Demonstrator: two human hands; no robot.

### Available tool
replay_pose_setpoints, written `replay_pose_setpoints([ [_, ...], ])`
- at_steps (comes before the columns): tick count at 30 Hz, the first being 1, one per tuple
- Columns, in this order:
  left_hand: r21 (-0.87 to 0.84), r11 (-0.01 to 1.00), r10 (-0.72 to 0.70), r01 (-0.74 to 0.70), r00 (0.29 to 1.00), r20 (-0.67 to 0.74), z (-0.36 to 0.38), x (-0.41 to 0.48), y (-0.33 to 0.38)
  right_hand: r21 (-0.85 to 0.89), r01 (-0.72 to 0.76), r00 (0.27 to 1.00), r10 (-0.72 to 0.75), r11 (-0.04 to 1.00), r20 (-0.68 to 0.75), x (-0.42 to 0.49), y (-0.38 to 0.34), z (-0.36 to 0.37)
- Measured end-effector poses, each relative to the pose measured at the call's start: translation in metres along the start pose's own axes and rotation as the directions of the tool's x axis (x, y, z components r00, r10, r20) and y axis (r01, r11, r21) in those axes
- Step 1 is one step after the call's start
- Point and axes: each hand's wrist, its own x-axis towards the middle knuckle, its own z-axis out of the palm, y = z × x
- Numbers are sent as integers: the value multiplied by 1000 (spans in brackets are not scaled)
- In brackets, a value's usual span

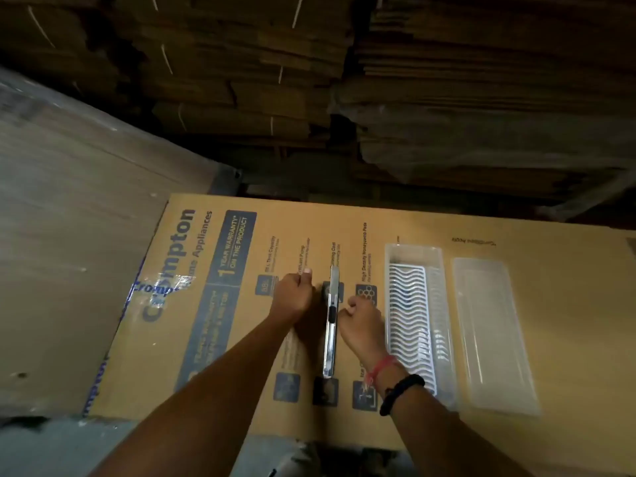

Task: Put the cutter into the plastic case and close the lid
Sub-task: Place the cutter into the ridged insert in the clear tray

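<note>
A long silver cutter [331, 342] with a dark slider lies flat on a printed cardboard box [241, 339], pointing away from me. My left hand [295, 296] rests as a fist just left of the cutter's far half. My right hand [362, 320], also curled with nothing in it, sits just right of the slider. Both hands are close against the cutter's sides without gripping it. To the right stands the clear plastic case [413, 252], open, with a white wavy insert inside. Its clear lid [493, 333] lies flat beside it, further right.
Stacks of flattened cardboard [309, 80] rise behind the box. A large board wrapped in film [69, 218] lies at the left, level with the box. The box's near edge [275, 438] drops off just below my forearms.
</note>
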Motion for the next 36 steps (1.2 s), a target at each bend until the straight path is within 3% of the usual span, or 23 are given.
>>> replay_pose_setpoints([
  [7, 41, 997, -68, 67, 997, 19, 15, 1, -12, 26, -25, 999, 26, 999, -35, 4, 13, 7],
  [15, 163, 987, -11, -2, 997, 80, 27, -17, 4, 52, -25, 999, 27, 998, -43, 5, 21, 17],
  [27, -142, 973, -172, 184, 981, 92, 35, -29, 3, 237, -87, 993, 104, 968, -61, 0, 21, 20],
  [32, -406, 863, -223, 301, 948, 227, 30, -34, 12, 393, -144, 985, 168, 908, -29, -3, 18, 12],
  [36, -424, 857, -179, 292, 941, 286, 21, -36, 26, 479, -168, 981, 195, 861, -8, -10, 17, 10],
])
